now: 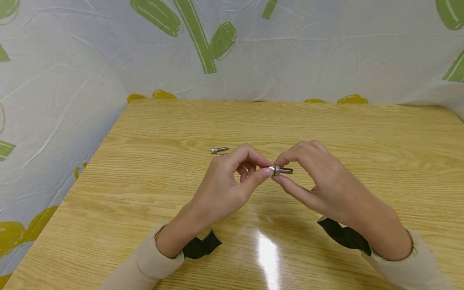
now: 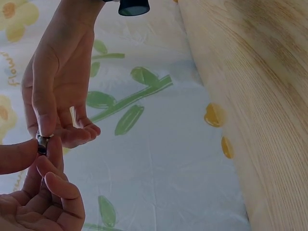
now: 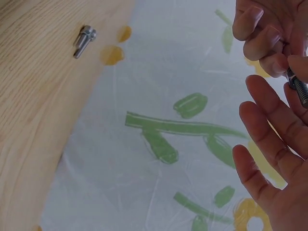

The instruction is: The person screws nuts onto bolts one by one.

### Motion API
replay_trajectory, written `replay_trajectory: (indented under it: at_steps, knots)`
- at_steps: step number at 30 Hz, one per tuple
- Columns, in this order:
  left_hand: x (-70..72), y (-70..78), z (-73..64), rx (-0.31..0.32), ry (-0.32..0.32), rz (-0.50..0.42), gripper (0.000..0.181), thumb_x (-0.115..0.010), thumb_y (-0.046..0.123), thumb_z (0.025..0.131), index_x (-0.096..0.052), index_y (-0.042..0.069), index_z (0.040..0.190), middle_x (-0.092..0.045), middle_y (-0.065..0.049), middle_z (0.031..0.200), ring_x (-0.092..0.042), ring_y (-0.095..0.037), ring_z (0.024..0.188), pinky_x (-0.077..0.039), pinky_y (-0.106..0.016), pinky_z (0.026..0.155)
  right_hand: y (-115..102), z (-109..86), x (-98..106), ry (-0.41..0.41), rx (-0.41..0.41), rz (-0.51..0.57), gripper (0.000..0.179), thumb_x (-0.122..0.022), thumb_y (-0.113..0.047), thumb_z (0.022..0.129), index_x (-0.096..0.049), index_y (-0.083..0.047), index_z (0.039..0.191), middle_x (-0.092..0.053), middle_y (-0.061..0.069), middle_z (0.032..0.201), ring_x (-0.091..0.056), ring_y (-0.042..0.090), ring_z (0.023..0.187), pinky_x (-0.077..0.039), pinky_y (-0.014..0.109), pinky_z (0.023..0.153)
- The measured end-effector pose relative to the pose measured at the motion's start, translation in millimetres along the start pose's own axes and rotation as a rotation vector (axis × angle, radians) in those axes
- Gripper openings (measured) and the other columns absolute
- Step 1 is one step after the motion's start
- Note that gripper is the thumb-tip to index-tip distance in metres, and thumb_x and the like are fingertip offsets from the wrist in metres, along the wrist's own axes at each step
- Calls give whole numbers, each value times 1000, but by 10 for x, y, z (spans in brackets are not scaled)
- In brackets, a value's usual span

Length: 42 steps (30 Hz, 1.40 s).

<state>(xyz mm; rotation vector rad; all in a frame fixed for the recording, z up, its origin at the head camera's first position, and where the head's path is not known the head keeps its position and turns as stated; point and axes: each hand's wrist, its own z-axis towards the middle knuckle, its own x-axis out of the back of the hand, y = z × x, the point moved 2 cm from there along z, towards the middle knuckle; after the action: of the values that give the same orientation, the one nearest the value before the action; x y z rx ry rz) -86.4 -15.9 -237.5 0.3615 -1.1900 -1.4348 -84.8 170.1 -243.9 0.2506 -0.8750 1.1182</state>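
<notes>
Both hands meet over the table around one small metal bolt (image 1: pixel 286 170), held roughly level with its threaded end towards the right palm. My left hand (image 1: pixel 228 183) pinches the head end between thumb and index finger, whose tips cover most of it. A hex nut (image 1: pixel 277 170) sits on the shank close to that head. Thumb and index fingertip of my right hand (image 1: pixel 322 183) grip the nut from below and above. In the right wrist view the bolt's thread (image 3: pixel 301 91) shows beside the spread other fingers.
Beyond the left hand, a metal bolt (image 1: pixel 220 150) lies on the wooden table (image 1: pixel 163 125); a second bolt (image 1: pixel 222 154) close by is partly hidden by the hand. A pale cloth (image 1: pixel 272 68) with a plant print hangs behind the table's far edge. Black camera mounts (image 1: pixel 203 245) hang beneath both wrists.
</notes>
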Motion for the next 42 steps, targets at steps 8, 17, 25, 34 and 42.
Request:
replay_trajectory:
  at_steps: [8, 17, 25, 34, 42]
  knots:
    - [0, 7, 4, 0, -10, 0, 7, -63, 11, 88, -62, 6, 93, -68, -1, 84, -49, -4, 68, -45, -20, 62, -15, 15, 11, -16, -28, 2, 26, -50, -30, 96, -63, -7, 95, -60, -3, 90, -51, 13, 86, -36, 25, 83]
    - [-3, 5, -4, 14, -10, 4, 7, -64, 11, 88, -62, 6, 93, -67, 0, 84, -50, -4, 68, -45, -20, 62, -69, 38, 37, -69, -74, -10, 31, -41, -30, 100, -64, -12, 90, -60, -8, 85, -50, 12, 85, -35, 27, 81]
    - [11, -10, 1, -2, -9, 13, 7, -63, 10, 88, -62, 6, 93, -68, -1, 85, -50, -4, 68, -46, -20, 62, -20, -8, 31, -84, -127, -23, 26, -69, -25, 84, -60, -10, 104, -60, -8, 100, -51, 9, 93, -37, 24, 85]
    - [19, -16, 2, 6, -6, 12, 7, -63, 11, 88, -63, 6, 94, -67, 0, 83, -50, -4, 68, -46, -20, 62, 13, -14, -2, -34, -27, -10, 22, -67, -17, 86, -60, -6, 103, -59, -7, 99, -52, 10, 89, -37, 19, 82]
    - [21, -15, -1, 8, -10, 6, 7, -63, 11, 89, -62, 6, 94, -66, 0, 82, -50, -5, 67, -45, -20, 61, -28, 27, 24, -34, -24, 1, 21, -57, -26, 93, -61, -6, 100, -60, -5, 96, -52, 9, 89, -37, 21, 85]
